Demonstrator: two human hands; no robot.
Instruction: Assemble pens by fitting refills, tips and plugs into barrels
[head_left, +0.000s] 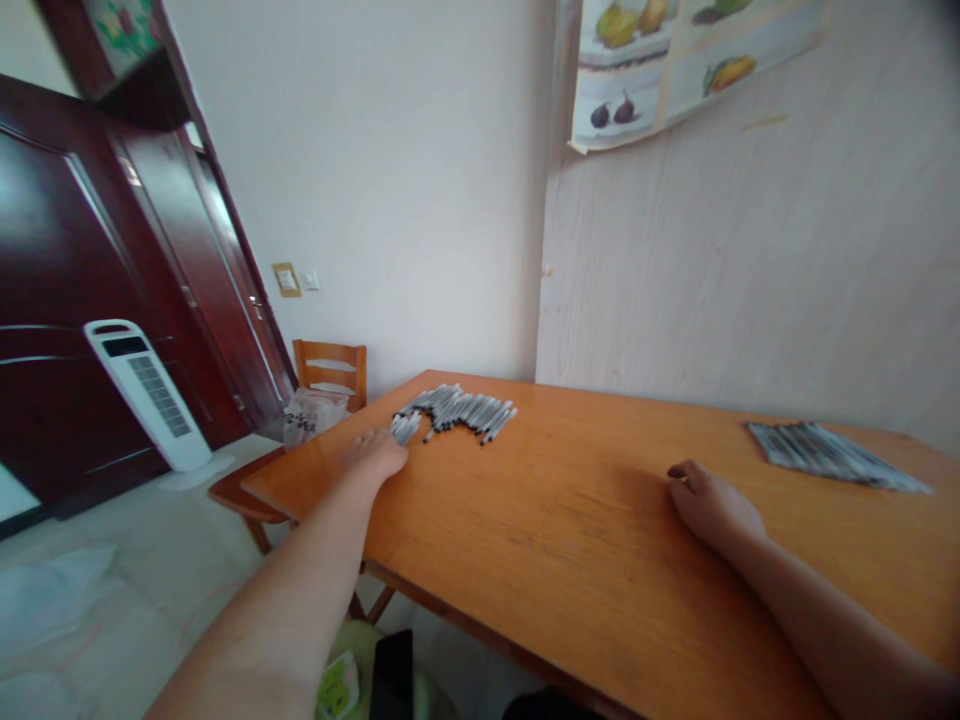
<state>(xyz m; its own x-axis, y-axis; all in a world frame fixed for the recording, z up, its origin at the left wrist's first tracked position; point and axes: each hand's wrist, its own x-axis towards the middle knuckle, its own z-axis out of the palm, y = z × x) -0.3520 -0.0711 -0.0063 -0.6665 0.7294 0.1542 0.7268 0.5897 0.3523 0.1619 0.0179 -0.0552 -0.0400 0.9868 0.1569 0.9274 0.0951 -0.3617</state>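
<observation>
My left hand (379,453) reaches to the far left of the table, palm down, its fingers blurred and partly hidden behind the back of the hand. Right beside it lie a few white stick-like pieces (406,428); whether the hand touches them is unclear. Past those spreads a row of pens (472,410), clear or grey-bodied with black ends, lying side by side. My right hand (711,505) rests on the table at the right, fingers loosely curled, with a small gap between thumb and forefinger and nothing visible in it. Farther right lies a flat batch of similar pens (832,455).
The orange wooden table (525,520) reaches the wall. A wooden chair (330,365) with a clear plastic bag (311,415) stands off its left end. A white tower fan (150,395) is by the dark red door (60,260). Below the edge sits a green item (339,688).
</observation>
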